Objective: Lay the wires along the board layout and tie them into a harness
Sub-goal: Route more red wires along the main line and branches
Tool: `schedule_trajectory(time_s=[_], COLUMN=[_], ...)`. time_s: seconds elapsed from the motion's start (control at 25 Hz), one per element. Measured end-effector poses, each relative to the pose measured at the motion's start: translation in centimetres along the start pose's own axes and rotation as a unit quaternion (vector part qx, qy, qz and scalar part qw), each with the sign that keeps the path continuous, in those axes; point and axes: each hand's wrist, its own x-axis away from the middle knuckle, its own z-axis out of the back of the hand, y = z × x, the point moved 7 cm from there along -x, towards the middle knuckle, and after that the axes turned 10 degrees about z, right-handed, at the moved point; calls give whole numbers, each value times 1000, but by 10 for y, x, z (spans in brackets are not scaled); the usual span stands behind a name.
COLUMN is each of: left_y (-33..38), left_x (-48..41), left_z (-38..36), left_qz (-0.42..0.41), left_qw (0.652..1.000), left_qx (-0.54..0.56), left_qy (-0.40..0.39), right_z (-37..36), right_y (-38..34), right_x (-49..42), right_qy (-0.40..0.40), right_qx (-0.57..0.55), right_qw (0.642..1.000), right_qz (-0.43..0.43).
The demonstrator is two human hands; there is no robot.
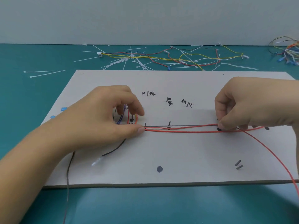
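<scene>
A grey layout board [178, 156] with upright pegs and handwritten marks lies in front of me. Two red wires [186, 130] run side by side along the drawn black line [182, 126] across its middle. My left hand [103, 122] pinches the red wires at their left end beside a peg, with blue, red and yellow wires bunched under its fingers. My right hand [246, 107] pinches the red wires at a black dot on the right. One red wire trails off the board's right front. A black wire [113, 151] with a clear terminal lies under my left wrist.
Loose white cable ties [123, 62] and a finished multicoloured harness [178, 57] lie on the green mat behind the board. A bundle of spare wires [288, 50] sits at the far right. Two short pegs [238, 164] and a black dot [159, 169] mark the board's front.
</scene>
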Motion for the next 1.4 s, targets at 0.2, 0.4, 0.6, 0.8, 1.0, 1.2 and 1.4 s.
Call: schedule_trajectory(time_s=[0.2, 0.4, 0.6, 0.8, 1.0, 1.2, 1.4], left_y=[30, 40, 44, 51, 34, -13, -19], left_x=[-1, -10, -15, -19, -15, -8, -17], left_z=[-27, -42, -45, -46, -27, 19, 27], left_qz=[-49, -59, -59, -74, -67, 7, 82], left_qw=[998, 998, 997, 997, 995, 992, 980], left_qx=[-27, -20, -5, -23, -73, -123, -181], left_qy=[-14, -21, -40, -23, -9, 22, -30], right_z=[1, 2, 1, 2, -6, -30, -31], right_y=[-12, -13, -8, -7, -30, -73, -73], right_x=[0, 1, 1, -1, -2, -20, -23], right_qy=[29, 20, 2, 9, 52, 156, 153], right_qx=[60, 64, 41, 38, 26, -63, -95], right_qw=[998, 997, 999, 999, 996, 975, 971], right_qz=[21, 30, 20, 36, 73, 146, 159])
